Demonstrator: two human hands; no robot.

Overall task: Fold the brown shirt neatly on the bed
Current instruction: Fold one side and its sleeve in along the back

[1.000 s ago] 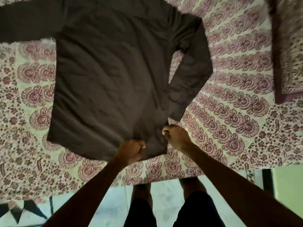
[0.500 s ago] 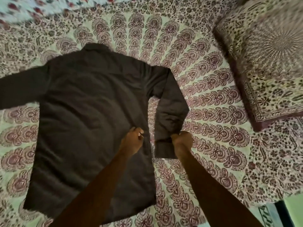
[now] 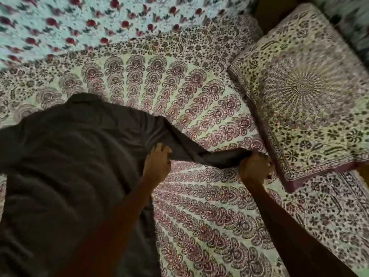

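The brown shirt (image 3: 69, 166) lies spread flat on the bed (image 3: 199, 206), collar at the far end, filling the left half of the view. Its right sleeve (image 3: 219, 156) is stretched out sideways to the right. My left hand (image 3: 157, 164) grips the fabric near the underarm, where the sleeve meets the body. My right hand (image 3: 255, 168) grips the cuff end of the sleeve, close to a pillow. The shirt's left sleeve runs off the left edge of the view.
A patterned pillow (image 3: 307, 92) lies at the right, its near corner right beside my right hand. A floral cloth (image 3: 99, 23) with red flowers covers the far part of the bed. Bare patterned bedsheet stretches between and below my arms.
My hands left the shirt's hem and moved up to the right sleeve. The sleeve, bent down alongside the body before, is now pulled out straight to the right.
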